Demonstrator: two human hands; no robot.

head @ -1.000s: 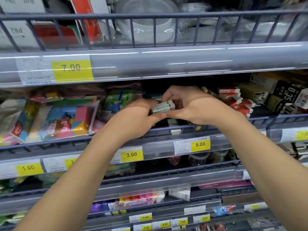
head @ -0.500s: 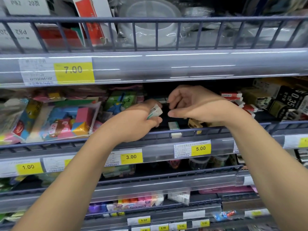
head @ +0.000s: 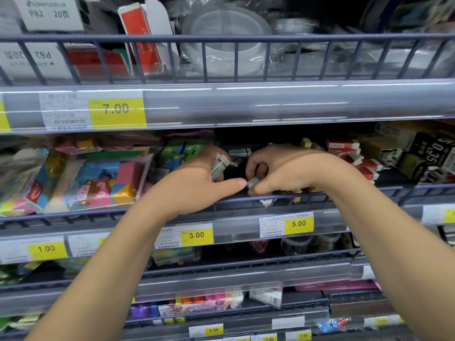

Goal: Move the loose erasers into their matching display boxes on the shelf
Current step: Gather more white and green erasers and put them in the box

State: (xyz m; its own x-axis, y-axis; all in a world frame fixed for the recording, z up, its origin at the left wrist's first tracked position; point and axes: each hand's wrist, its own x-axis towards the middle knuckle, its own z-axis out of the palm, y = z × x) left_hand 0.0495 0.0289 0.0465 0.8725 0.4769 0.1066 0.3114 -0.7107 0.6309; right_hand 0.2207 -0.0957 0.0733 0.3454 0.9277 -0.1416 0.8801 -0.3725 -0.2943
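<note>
Mid-task. Left hand (head: 197,183) grips several sleeved erasers (head: 219,164) above the shelf rail (head: 320,196); right hand (head: 278,168) pinches another loose eraser (head: 253,182). Behind: dark display box (head: 236,173), partly hidden; red-sleeved erasers (head: 354,156) still jumbled beyond.

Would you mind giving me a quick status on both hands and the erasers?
Left hand grips a bunch of erasers. Right hand pinches one eraser low behind the shelf rail. Nothing blocking.
</note>
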